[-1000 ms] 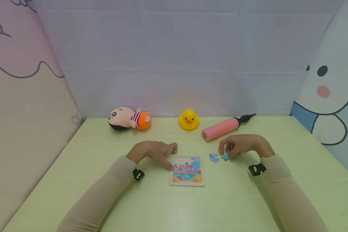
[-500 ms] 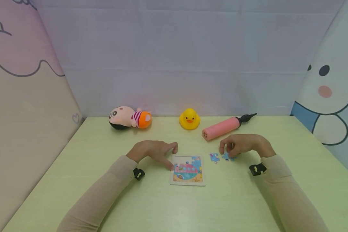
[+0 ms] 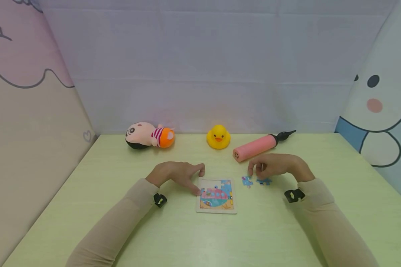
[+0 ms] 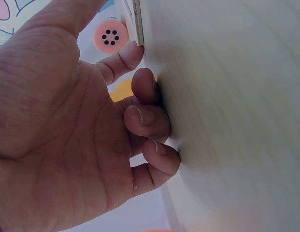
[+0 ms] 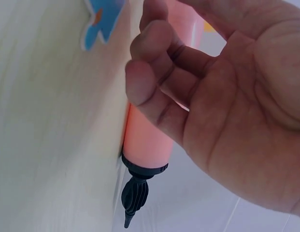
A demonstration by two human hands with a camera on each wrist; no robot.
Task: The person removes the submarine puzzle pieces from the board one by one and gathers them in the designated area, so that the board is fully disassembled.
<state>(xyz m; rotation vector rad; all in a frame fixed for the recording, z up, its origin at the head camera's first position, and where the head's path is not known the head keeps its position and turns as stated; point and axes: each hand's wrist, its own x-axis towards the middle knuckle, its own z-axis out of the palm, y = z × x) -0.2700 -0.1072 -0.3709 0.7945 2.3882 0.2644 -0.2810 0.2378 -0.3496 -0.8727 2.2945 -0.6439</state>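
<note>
In the head view a square jigsaw tray [image 3: 216, 211] lies on the table, its submarine picture partly filled and its upper left bare. My left hand [image 3: 178, 175] rests beside it, thumb at the left edge and a finger near the upper left corner. The left wrist view has one fingertip touching the edge of the tray [image 4: 137, 24], other fingertips down on the table. My right hand [image 3: 270, 165] is bent over loose blue puzzle pieces, fingers loosely curled. One piece [image 3: 247, 181] lies left of its fingertips, another [image 3: 264, 181] below them.
Along the back of the table lie a plush doll [image 3: 149, 135], a yellow rubber duck [image 3: 218, 137] and a pink hand pump [image 3: 255, 147] with a black nozzle. The pump is just behind my right hand. A pale curtain [image 3: 200, 66] hangs at the table's far edge.
My right hand has shifted slightly left, off the right-hand puzzle piece and toward the left one, so more of the right piece shows. The left hand and tray have stayed put.
</note>
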